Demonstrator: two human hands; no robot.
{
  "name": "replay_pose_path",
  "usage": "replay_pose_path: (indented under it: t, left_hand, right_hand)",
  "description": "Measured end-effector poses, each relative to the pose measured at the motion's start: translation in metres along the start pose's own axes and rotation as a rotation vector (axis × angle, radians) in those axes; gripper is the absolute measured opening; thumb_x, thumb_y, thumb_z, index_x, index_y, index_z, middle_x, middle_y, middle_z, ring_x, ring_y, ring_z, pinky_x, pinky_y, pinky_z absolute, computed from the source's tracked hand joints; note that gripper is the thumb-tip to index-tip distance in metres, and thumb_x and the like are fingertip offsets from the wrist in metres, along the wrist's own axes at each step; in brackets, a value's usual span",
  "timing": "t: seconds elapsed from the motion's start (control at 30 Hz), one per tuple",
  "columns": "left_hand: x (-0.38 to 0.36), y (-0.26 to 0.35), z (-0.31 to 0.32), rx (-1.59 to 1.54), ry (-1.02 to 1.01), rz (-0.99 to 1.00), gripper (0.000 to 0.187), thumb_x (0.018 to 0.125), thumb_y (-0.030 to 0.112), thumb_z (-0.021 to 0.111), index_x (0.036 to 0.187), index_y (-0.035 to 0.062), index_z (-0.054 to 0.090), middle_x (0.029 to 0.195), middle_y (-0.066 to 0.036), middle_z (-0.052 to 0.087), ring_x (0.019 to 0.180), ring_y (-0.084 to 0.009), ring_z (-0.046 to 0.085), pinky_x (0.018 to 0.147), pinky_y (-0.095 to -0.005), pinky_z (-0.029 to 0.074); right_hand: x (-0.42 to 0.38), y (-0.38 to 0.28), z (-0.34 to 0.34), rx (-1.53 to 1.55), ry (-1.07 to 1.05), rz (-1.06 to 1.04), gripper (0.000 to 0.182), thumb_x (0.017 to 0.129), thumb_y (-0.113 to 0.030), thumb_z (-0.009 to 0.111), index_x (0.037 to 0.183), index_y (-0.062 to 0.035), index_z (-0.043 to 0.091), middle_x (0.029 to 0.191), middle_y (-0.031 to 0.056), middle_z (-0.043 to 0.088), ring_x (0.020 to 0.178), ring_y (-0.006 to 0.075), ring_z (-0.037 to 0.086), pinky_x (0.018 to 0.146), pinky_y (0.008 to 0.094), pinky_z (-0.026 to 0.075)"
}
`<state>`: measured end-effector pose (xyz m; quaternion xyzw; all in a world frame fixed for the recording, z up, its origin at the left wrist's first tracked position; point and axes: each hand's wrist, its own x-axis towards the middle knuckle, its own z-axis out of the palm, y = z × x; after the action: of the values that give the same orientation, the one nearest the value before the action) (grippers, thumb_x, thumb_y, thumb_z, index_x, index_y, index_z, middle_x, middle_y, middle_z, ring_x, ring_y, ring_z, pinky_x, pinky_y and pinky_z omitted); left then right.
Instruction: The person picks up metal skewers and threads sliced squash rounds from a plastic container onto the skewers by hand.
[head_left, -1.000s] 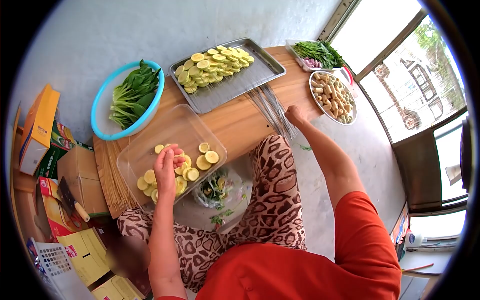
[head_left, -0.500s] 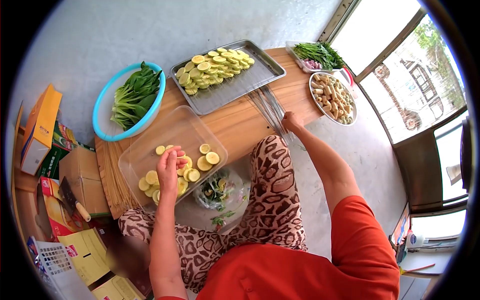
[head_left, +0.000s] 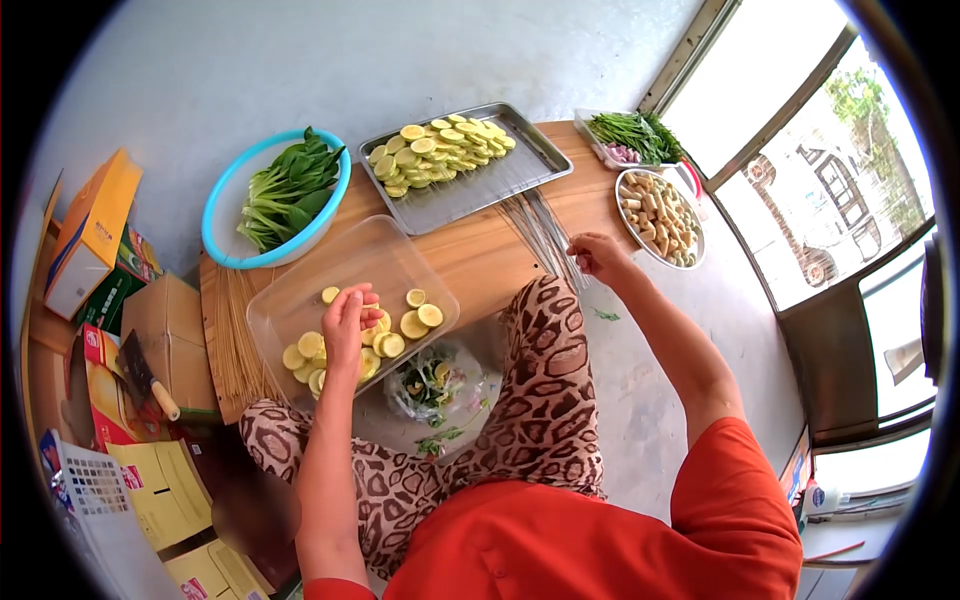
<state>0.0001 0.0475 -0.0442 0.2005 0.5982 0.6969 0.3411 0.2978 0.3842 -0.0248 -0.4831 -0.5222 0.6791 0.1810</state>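
My left hand (head_left: 348, 318) hovers over a clear plastic tub (head_left: 262, 305) of round yellow-green slices (head_left: 392, 345), its fingers loosely bent and apart. My right hand (head_left: 598, 257) is closed in a pinch just right of a bundle of thin metal skewers (head_left: 545, 232); anything between its fingertips is too thin to make out. The skewers lie over the wooden table's front edge. Behind them a metal tray (head_left: 470, 200) holds a pile of similar slices (head_left: 440, 150), with thin skewer lengths reaching out from the pile.
A blue-rimmed basin (head_left: 212, 225) of leafy greens stands back left, near bamboo sticks (head_left: 235, 335). At right are a plate of cut pieces (head_left: 655, 215) and a container of green stalks (head_left: 635, 138). A bag of scraps (head_left: 430, 385) sits below; a cleaver (head_left: 150, 375) rests by boxes at left.
My right hand has lifted away from the skewer bundle, moving slightly right, and its fingers have turned. My left hand stays over the tub. The whole view has shifted a little.
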Motion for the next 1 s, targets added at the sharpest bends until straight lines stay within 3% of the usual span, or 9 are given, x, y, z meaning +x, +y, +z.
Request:
replay_pose_path:
  t: [0.1, 0.17, 0.37, 0.43, 0.6, 0.77, 0.9, 0.97, 1.0]
  left_hand:
    - [-0.001, 0.006, -0.002, -0.042, 0.019, -0.003, 0.027, 0.096, 0.023, 0.047, 0.111, 0.0026, 0.059, 0.093, -0.006, 0.063, 0.073, -0.0116, 0.06, 0.065, -0.0231, 0.047]
    - [0.0, 0.008, -0.004, -0.157, 0.006, -0.055, 0.032, 0.095, 0.028, 0.049, 0.115, 0.0032, 0.056, 0.098, -0.008, 0.062, 0.071, -0.0118, 0.059, 0.063, -0.0236, 0.047]
    - [0.0, 0.016, -0.012, -0.448, -0.066, -0.079, 0.044, 0.093, 0.037, 0.052, 0.122, 0.0047, 0.05, 0.109, -0.011, 0.058, 0.062, -0.011, 0.052, 0.058, -0.0242, 0.045]
    - [0.0, 0.019, -0.016, -0.472, 0.007, -0.128, 0.036, 0.093, 0.03, 0.053, 0.118, 0.0045, 0.054, 0.102, -0.01, 0.059, 0.06, -0.0112, 0.051, 0.057, -0.0239, 0.043]
    - [0.002, 0.002, -0.024, -0.413, -0.166, 0.008, 0.017, 0.093, 0.014, 0.052, 0.104, 0.0041, 0.06, 0.082, -0.004, 0.058, 0.061, -0.011, 0.053, 0.057, -0.0233, 0.043]
    - [-0.001, -0.001, -0.009, -0.358, -0.181, -0.064, 0.015, 0.092, 0.013, 0.052, 0.102, 0.0047, 0.06, 0.084, -0.003, 0.06, 0.063, -0.0102, 0.055, 0.06, -0.0223, 0.044]
    - [0.007, -0.015, -0.01, 0.113, -0.094, 0.011, 0.016, 0.09, 0.011, 0.052, 0.101, 0.0049, 0.061, 0.086, -0.005, 0.063, 0.063, -0.0125, 0.057, 0.061, -0.0245, 0.046]
    - [0.007, -0.024, -0.009, 0.725, -0.107, 0.223, 0.015, 0.086, 0.006, 0.056, 0.1, 0.0033, 0.062, 0.077, -0.003, 0.06, 0.066, -0.0108, 0.057, 0.061, -0.0242, 0.046]
    - [0.003, -0.026, -0.008, 0.865, -0.128, 0.331, 0.018, 0.08, 0.005, 0.062, 0.098, 0.0035, 0.063, 0.083, -0.007, 0.06, 0.071, -0.0181, 0.06, 0.064, -0.0293, 0.047]
  right_hand:
    - [-0.041, -0.038, 0.047, 0.105, -0.113, -0.074, 0.008, 0.086, -0.01, 0.056, 0.083, -0.0032, 0.058, 0.074, 0.0082, 0.061, 0.047, 0.0107, 0.046, 0.044, 0.0212, 0.037]
    - [-0.071, -0.054, 0.085, 0.114, -0.371, -0.186, 0.007, 0.086, -0.009, 0.056, 0.083, -0.0028, 0.057, 0.071, 0.0071, 0.06, 0.047, 0.0106, 0.046, 0.044, 0.0213, 0.037]
    - [-0.133, -0.019, 0.19, -0.339, -0.774, -0.078, 0.008, 0.084, -0.009, 0.057, 0.089, -0.0039, 0.056, 0.068, 0.0029, 0.058, 0.052, 0.0068, 0.047, 0.046, 0.0201, 0.036]
    - [-0.127, 0.008, 0.207, -0.356, -0.832, -0.025, 0.009, 0.085, -0.011, 0.057, 0.09, -0.0037, 0.056, 0.07, 0.0031, 0.059, 0.053, 0.0066, 0.047, 0.048, 0.02, 0.036]
    - [-0.124, 0.025, 0.241, -0.365, -0.895, 0.004, 0.012, 0.089, -0.015, 0.055, 0.091, -0.0038, 0.054, 0.072, 0.0033, 0.061, 0.053, 0.0059, 0.045, 0.05, 0.0194, 0.035]
    - [-0.093, 0.027, 0.258, -0.158, -0.866, -0.024, 0.01, 0.09, -0.014, 0.052, 0.094, -0.0053, 0.056, 0.07, 0.0028, 0.059, 0.047, 0.0066, 0.043, 0.046, 0.0195, 0.035]
    - [-0.061, 0.032, 0.241, -0.022, -0.665, -0.037, 0.013, 0.092, -0.014, 0.051, 0.099, -0.0052, 0.057, 0.065, 0.0008, 0.055, 0.044, 0.0064, 0.041, 0.042, 0.0178, 0.032]
    - [-0.05, 0.031, 0.233, 0.017, -0.64, -0.034, 0.013, 0.091, -0.015, 0.052, 0.097, -0.0046, 0.057, 0.063, 0.0024, 0.056, 0.043, 0.0077, 0.041, 0.04, 0.0199, 0.031]
    - [-0.048, 0.032, 0.231, 0.05, -0.608, -0.041, 0.013, 0.09, -0.015, 0.054, 0.096, -0.004, 0.057, 0.062, 0.0041, 0.057, 0.041, 0.009, 0.042, 0.039, 0.0221, 0.031]
